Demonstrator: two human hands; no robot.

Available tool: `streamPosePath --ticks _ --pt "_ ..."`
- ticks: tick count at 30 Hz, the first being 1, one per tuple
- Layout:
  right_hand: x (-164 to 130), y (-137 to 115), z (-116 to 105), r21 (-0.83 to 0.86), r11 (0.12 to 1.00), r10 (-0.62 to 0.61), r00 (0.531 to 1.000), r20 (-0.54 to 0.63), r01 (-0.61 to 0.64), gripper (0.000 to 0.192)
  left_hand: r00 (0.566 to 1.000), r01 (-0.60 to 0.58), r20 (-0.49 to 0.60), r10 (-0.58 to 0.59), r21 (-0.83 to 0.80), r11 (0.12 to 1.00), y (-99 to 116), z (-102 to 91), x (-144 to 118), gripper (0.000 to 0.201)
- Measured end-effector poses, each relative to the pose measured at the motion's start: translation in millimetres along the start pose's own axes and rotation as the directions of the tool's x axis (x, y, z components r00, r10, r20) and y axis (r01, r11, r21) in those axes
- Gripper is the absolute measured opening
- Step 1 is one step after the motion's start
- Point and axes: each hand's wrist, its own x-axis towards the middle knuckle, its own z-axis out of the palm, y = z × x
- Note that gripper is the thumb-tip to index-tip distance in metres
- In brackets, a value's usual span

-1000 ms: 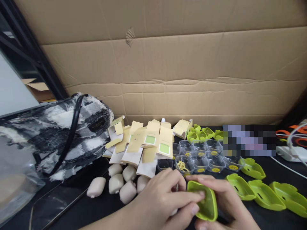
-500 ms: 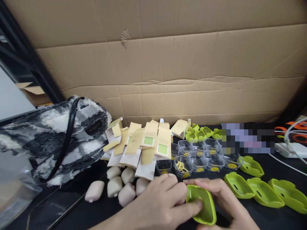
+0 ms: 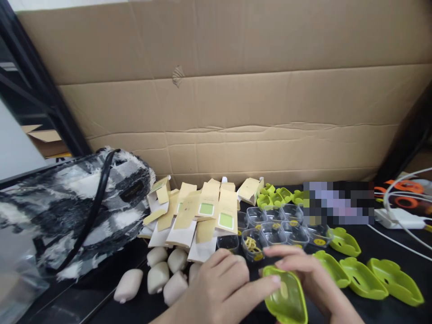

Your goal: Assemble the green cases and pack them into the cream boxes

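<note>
— Holding what? Both hands, left hand (image 3: pixel 216 288) and right hand (image 3: pixel 310 281), clamp one green tray (image 3: pixel 286 299), just in front of the clear cups (image 3: pixel 270 227).
— Change? Tray now tilted lower; left index finger pressing its rim, seating work continuing.

A large creased brown cardboard sheet (image 3: pixel 236 112) stood across the far side of the black table (image 3: pixel 388 310), and a fuzzy black-and-white plaid bag with a black strap (image 3: pixel 74 207) lay at the left. Flat tan paper cartons with green squares (image 3: pixel 202 211) were heaped in the middle, with beige rounded pebble-shaped cases (image 3: pixel 158 276) clustered just nearer. To the right sat clear plastic square cups with yellow stickers (image 3: pixel 280 225), three lime green plastic trays (image 3: pixel 364 272) in a row, and a white charger with cable (image 3: pixel 398 218) at the far right.
</note>
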Motion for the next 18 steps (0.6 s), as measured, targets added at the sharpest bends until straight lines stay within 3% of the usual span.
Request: streamPosePath --ticks 2,5,8,11,14,18 --pt "18 -6 -15 -0.181 0.983 -0.047 0.996 -0.082 0.032 0.046 0.992 -0.036 -0.117 0.044 0.074 0.997 -3 1.4 0 0.042" --pt "62 0 -52 -0.509 0.861 -0.062 0.988 -0.143 -0.020 0.038 0.995 -0.041 -0.080 0.054 0.152 0.988 -2 -2.7 0 0.040" --pt "115 31 -97 -0.602 0.793 0.032 0.993 -0.111 -0.093 0.038 0.999 -0.041 0.027 0.037 0.170 0.985 1 -10.5 2 0.036" --pt "153 77 -134 -0.684 0.700 0.182 0.977 -0.107 -0.205 0.026 0.997 -0.060 0.051 0.051 0.184 0.981 0 -14.1 3 0.038" --pt "169 115 -152 -0.740 0.610 0.308 0.945 -0.109 -0.284 0.025 0.996 -0.074 0.056 0.064 0.209 0.975 -2 -13.6 4 0.039" --pt "169 143 -152 -0.776 0.552 0.432 0.901 -0.046 -0.304 0.028 0.997 -0.068 0.059 0.056 0.210 0.975 -3 -12.1 2 0.032"
